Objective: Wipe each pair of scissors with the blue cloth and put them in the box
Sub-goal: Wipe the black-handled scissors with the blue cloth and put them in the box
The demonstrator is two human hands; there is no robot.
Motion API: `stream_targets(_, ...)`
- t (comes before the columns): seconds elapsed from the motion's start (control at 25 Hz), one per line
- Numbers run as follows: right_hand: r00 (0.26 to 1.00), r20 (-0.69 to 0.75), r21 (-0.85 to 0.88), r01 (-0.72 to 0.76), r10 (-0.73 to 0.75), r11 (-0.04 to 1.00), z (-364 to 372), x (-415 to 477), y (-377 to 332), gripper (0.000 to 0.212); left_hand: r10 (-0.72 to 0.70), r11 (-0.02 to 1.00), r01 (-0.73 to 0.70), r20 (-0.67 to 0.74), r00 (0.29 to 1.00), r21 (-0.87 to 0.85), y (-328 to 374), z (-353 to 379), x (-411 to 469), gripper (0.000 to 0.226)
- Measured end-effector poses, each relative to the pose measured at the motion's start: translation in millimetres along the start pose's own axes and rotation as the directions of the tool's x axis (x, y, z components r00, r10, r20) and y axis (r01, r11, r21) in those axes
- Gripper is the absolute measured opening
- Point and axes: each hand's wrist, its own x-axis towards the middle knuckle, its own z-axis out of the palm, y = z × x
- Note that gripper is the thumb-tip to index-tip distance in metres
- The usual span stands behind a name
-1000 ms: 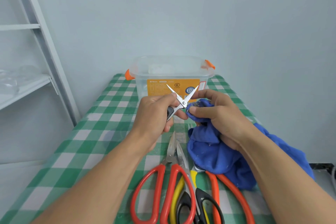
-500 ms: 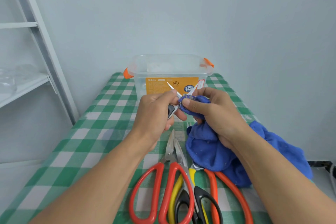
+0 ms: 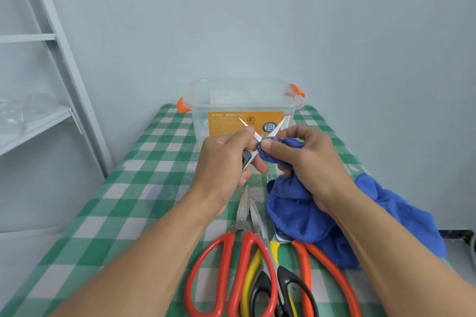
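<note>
My left hand [image 3: 224,162] grips small scissors [image 3: 277,128] by their dark handle, the two thin blades spread in a V in front of the box. My right hand [image 3: 306,159] pinches a fold of the blue cloth [image 3: 296,213] against the blades near their pivot. The rest of the cloth hangs down onto the table at the right. The clear plastic box [image 3: 244,100] with orange clips stands at the far end of the table, lid off. Red-handled scissors [image 3: 231,270], yellow-and-black scissors [image 3: 268,280] and orange-handled scissors [image 3: 316,273] lie near me.
The table carries a green and white checked cloth [image 3: 134,188]. A grey metal shelf frame [image 3: 59,59] stands at the left, close to the table edge. A plain wall is behind the box. The orange-handled scissors' blades are under the blue cloth.
My right hand has slid the pinched cloth down the blade toward the pivot, uncovering the right blade's tip. The left hand keeps the small scissors in about the same place.
</note>
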Motion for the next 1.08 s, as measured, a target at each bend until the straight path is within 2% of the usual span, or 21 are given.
stream_targets(0.12, 0.999, -0.027, -0.08, 0.026, -0.028, 0.996, 3.3, -0.1, -2.2, 0.037, 0.025, 1.0, -0.025, 0.012, 1.0, 0.007, -1.2, -0.2, -0.8, 0.044)
stream_targets(0.32, 0.997, 0.038, 0.057, -0.067, 0.065, 0.996, -2.9, 1.2, -0.7, 0.026, 0.012, 1.0, -0.012, -0.002, 1.0, -0.012, -1.4, 0.5, -2.7, 0.045)
stream_targets(0.48, 1.0, 0.001, 0.036, -0.008, 0.008, 0.999, 0.4, -1.5, -1.1, 0.019, 0.022, 0.999, -0.022, 0.0, 1.0, -0.023, -1.0, 2.6, -3.8, 0.048)
stream_targets(0.68, 0.992, -0.113, -0.086, 0.045, -0.055, 0.995, 5.9, -0.7, 0.1, 0.015, 0.05, 0.998, -0.049, 0.024, 0.998, -0.028, 0.3, 6.5, -5.4, 0.043)
stream_targets(0.96, 0.991, -0.11, -0.093, 0.062, -0.072, 0.994, 7.9, -1.9, 0.4, 0.024, 0.058, 0.998, -0.058, 0.033, 0.998, -0.002, -0.4, 4.3, -5.1, 0.045)
stream_targets(1.08, 0.996, -0.069, -0.027, 0.059, -0.06, 0.998, 7.7, -3.2, -0.4, 0.019, 0.053, 0.999, -0.053, 0.031, 0.998, -0.011, -0.2, 2.8, -4.8, 0.047)
